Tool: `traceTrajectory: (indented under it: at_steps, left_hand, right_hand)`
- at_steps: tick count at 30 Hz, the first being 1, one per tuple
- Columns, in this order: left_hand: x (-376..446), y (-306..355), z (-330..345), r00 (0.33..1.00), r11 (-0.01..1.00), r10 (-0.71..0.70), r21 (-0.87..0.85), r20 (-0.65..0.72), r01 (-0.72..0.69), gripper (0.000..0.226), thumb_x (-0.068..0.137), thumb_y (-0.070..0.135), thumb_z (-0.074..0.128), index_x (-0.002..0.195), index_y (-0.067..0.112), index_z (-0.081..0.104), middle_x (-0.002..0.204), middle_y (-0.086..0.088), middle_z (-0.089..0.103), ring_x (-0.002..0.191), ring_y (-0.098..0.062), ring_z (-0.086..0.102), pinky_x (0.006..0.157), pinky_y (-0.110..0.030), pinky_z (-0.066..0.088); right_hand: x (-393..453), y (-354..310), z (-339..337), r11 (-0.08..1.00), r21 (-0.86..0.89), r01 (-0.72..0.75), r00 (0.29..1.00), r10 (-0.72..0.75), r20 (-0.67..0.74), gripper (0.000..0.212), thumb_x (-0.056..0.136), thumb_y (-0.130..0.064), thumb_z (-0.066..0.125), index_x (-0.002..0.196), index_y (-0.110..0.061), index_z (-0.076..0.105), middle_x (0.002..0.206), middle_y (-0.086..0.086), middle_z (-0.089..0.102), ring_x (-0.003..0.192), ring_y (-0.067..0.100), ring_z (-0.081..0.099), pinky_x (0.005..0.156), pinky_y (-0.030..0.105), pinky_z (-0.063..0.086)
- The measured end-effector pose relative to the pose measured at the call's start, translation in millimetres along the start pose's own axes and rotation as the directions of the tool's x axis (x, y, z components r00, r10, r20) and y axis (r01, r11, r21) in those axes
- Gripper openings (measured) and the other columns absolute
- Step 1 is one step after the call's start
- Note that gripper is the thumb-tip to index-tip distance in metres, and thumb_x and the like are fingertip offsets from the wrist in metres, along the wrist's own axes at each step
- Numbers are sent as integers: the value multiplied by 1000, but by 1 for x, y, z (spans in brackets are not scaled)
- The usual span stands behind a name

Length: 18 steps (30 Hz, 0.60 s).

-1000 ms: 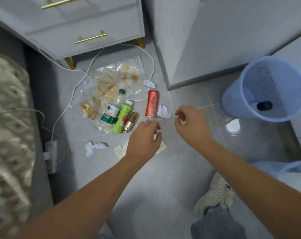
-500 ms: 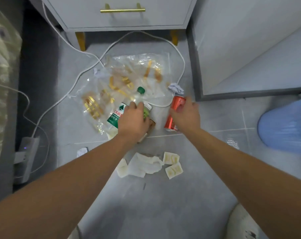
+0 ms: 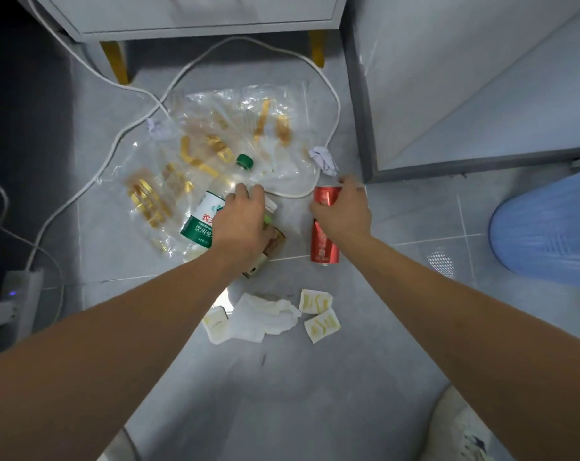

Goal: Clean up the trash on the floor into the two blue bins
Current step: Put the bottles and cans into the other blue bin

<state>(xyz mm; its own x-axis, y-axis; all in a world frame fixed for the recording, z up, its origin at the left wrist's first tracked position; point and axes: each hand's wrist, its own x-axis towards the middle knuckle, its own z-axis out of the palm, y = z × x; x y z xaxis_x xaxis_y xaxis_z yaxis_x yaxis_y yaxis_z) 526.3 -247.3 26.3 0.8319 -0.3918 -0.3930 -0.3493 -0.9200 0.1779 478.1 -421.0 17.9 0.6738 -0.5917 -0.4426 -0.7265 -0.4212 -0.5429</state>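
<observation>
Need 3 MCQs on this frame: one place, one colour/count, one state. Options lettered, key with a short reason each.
1. Where is the blue bin?
A. Far right of the view
B. Under the nightstand
C. Between the two arms

2. What colour is the cap of the water bottle?
A. Red
B. Green
C. White

3. How is the red can positioned?
A. Standing upright by itself
B. Inside the bin
C. Lying on the floor with the right hand on its upper end

Key:
1 A: the bin sits at the right edge, beyond the right arm.
2 B: the green cap shows just past the left hand.
3 C: the can lies lengthwise on the tile and the right hand's fingers curl over its top end.
</observation>
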Motion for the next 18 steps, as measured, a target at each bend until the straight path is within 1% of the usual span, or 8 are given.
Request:
traceTrajectory:
  at_steps: [4, 7, 10, 12, 14, 16, 18]
  left_hand:
    - [-26, 14, -37, 999, 999, 37, -34, -29, -38, 61, 77, 32, 76, 125, 13, 44, 121, -12, 42, 105, -34, 51, 60, -38, 37]
    - [-53, 34, -80, 993, 992, 105, -58, -56, -108, 54, 76, 27, 74, 120, 14, 46, 122, -12, 40, 99, -33, 51, 56, -36, 38]
    - [-82, 62, -129, 980, 982, 179, -54, -84, -183, 48, 77, 28, 74, 115, 15, 48, 116, -6, 40, 94, -28, 50, 53, -35, 42]
    - [-99, 85, -161, 965, 971, 234, -20, -116, -238, 48, 78, 34, 75, 115, 16, 50, 112, -3, 40, 91, -26, 52, 52, -34, 44]
    - [-115, 117, -193, 943, 954, 293, -10, -157, -298, 50, 79, 41, 74, 117, 18, 52, 111, -2, 42, 83, -26, 55, 51, -33, 44]
    - [-130, 155, -221, 919, 929, 351, -57, -181, -366, 50, 81, 46, 73, 118, 19, 53, 112, 0, 43, 73, -24, 55, 51, -32, 46]
    - [-143, 197, -244, 885, 888, 416, -118, -208, -445, 49, 81, 46, 75, 117, 21, 53, 113, 3, 43, 70, -20, 54, 52, -32, 48]
  right_hand:
    - [-37, -7, -34, 999, 36, 17, 1000, -18, 22, 62, 78, -28, 77, 131, -21, 47, 123, 6, 48, 104, 26, 58, 85, 34, 47]
    - [-72, -14, -67, 998, 61, 25, 999, -27, 30, 56, 76, -25, 78, 125, -20, 51, 120, 4, 47, 100, 26, 60, 83, 32, 46]
    - [-107, -23, -113, 996, 71, 45, 999, -44, -4, 54, 71, -23, 81, 116, -23, 50, 116, 1, 47, 95, 25, 60, 76, 31, 46]
    - [-128, -28, -151, 991, 123, 58, 998, -53, -45, 59, 65, -24, 84, 113, -24, 49, 115, -2, 48, 93, 22, 59, 73, 33, 48]
    - [-147, -28, -195, 981, 179, 81, 991, -60, -117, 60, 64, -28, 85, 112, -24, 50, 115, -3, 49, 91, 19, 57, 71, 32, 46]
    - [-164, -20, -241, 971, 217, 103, 977, -58, -204, 58, 65, -27, 84, 112, -24, 51, 113, -4, 49, 91, 17, 56, 72, 32, 48]
    - [-175, -4, -287, 966, 223, 131, 953, -60, -297, 57, 66, -21, 82, 115, -25, 54, 113, -3, 48, 92, 16, 56, 78, 33, 52]
